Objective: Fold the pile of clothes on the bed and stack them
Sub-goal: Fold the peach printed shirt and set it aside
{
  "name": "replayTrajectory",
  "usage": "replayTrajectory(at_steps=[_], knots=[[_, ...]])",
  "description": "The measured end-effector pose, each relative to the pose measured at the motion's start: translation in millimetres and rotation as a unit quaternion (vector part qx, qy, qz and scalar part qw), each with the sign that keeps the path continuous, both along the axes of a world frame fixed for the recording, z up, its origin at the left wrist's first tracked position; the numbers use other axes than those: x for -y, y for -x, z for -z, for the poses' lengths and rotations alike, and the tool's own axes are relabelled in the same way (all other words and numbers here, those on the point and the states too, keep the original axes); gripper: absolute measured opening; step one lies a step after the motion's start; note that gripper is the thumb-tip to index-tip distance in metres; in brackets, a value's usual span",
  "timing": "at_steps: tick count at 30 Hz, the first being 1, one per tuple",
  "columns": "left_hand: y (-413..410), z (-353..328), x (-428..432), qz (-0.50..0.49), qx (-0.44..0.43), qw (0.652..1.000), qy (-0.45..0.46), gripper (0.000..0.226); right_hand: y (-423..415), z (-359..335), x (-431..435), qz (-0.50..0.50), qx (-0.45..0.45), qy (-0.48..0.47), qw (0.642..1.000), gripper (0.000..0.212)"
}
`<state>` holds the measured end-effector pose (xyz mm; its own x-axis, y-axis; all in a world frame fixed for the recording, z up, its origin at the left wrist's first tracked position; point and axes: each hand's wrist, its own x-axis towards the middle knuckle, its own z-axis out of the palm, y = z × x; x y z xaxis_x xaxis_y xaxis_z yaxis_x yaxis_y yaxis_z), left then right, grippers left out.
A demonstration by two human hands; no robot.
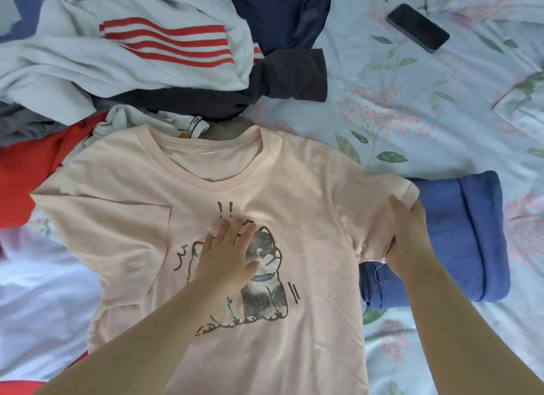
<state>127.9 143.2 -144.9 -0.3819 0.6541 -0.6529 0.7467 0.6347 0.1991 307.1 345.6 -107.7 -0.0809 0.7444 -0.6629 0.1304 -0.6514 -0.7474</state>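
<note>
Head camera looks straight down at a bed covered with a pale floral sheet. A peach T-shirt lies spread flat on it, front up and collar away from the person, with a printed cartoon dog in the middle of the chest. The left hand rests palm down on that print. Its fingers are straight and slightly spread, pressing the cloth onto the bed and holding nothing. The right hand is at the sleeve on the person's right, by the underarm seam, with its fingers closed on the bunched sleeve fabric, gripping it. Just beside that hand, partly under the sleeve, sits a folded blue garment.

Beyond the collar the unfolded pile is heaped. A pale sweatshirt with red stripes lies on top, with a navy garment and a dark grey garment to its right. A red garment at the left lies partly under the T-shirt's other sleeve. A white cloth lies at the lower left. A black phone lies flat on the sheet toward the far right, well apart from the clothes.
</note>
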Motion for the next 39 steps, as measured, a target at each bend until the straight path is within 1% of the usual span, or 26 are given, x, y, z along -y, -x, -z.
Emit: replayTrajectory(at_steps=[1,3,4,5,7,9,10,12,14,15,16,17,18,19,20,22,25,27,28,30,31,33,34,36,37,39], knots=[[-1,1,0,0.003,-0.005,1.000,0.003,0.070,-1,4,0,-0.002,0.051,0.012,0.999,0.038],[-3,2,2,0.004,-0.017,1.000,0.000,0.071,-4,13,1,0.022,0.133,0.021,0.991,0.013],[-3,2,3,0.003,-0.019,1.000,-0.002,0.071,-6,14,3,0.036,0.162,0.012,0.986,0.012],[-3,3,3,0.002,-0.019,1.000,-0.003,0.071,-7,13,5,0.050,0.181,-0.012,0.982,0.023],[-3,4,3,0.000,-0.016,1.000,-0.003,0.071,-8,4,9,0.066,0.168,-0.088,0.980,0.046],[-2,3,2,-0.002,-0.009,1.000,0.001,0.071,-2,-9,12,0.022,0.170,-0.181,0.968,0.050],[-2,3,2,-0.004,-0.004,1.000,0.003,0.071,3,-15,14,-0.037,0.184,-0.229,0.955,0.050],[-1,3,1,-0.011,0.002,1.000,0.005,0.070,22,-22,25,-0.196,0.238,-0.295,0.904,0.045],[0,2,1,-0.019,0.007,1.000,0.002,0.069,40,-12,40,-0.396,0.306,-0.320,0.804,0.035],[0,1,0,-0.025,0.013,1.000,-0.001,0.068,46,-5,49,-0.484,0.321,-0.305,0.755,0.031],[1,0,0,-0.032,0.020,0.999,-0.004,0.066,49,2,55,-0.541,0.319,-0.268,0.731,0.029],[1,-1,-1,-0.040,0.026,0.999,-0.010,0.065,49,6,59,-0.560,0.302,-0.213,0.741,0.031],[2,-3,-1,-0.048,0.029,0.998,-0.020,0.063,47,8,62,-0.539,0.275,-0.172,0.777,0.034],[2,-4,-2,-0.058,0.023,0.997,-0.035,0.060,42,10,65,-0.490,0.263,-0.162,0.815,0.036],[1,-5,-4,-0.073,0.008,0.996,-0.058,0.055,37,10,68,-0.435,0.267,-0.179,0.841,0.037],[-3,-9,-12,-0.127,-0.015,0.984,-0.124,0.042,22,16,73,-0.352,0.300,-0.193,0.865,0.041],[-10,-11,-43,-0.221,0.052,0.954,-0.196,0.036,0,22,79,-0.339,0.350,-0.164,0.858,0.053],[-16,-9,-70,-0.287,0.106,0.931,-0.199,0.043,-11,25,77,-0.369,0.360,-0.157,0.842,0.061],[-18,-6,-83,-0.343,0.131,0.911,-0.189,0.050,-15,26,75,-0.381,0.350,-0.153,0.842,0.063],[-20,2,-103,-0.455,0.159,0.858,-0.180,0.056,-21,30,70,-0.372,0.318,-0.150,0.859,0.056],[-20,9,-110,-0.476,0.159,0.845,-0.184,0.051,-22,32,68,-0.350,0.301,-0.155,0.873,0.047],[-16,12,-122,-0.473,0.163,0.846,-0.181,0.033,-24,34,63,-0.305,0.283,-0.174,0.892,0.026],[-12,8,-126,-0.475,0.172,0.842,-0.186,0.031,-25,34,61,-0.292,0.286,-0.188,0.893,0.018],[-1,-3,-127,-0.489,0.189,0.820,-0.228,0.018,-27,31,60,-0.261,0.286,-0.228,0.894,0.014],[6,-6,-123,-0.489,0.178,0.816,-0.251,0.008,-28,28,62,-0.244,0.280,-0.266,0.890,0.014],[16,-12,-111,-0.462,0.142,0.833,-0.269,0.007,-28,21,69,-0.247,0.270,-0.360,0.858,0.014]])
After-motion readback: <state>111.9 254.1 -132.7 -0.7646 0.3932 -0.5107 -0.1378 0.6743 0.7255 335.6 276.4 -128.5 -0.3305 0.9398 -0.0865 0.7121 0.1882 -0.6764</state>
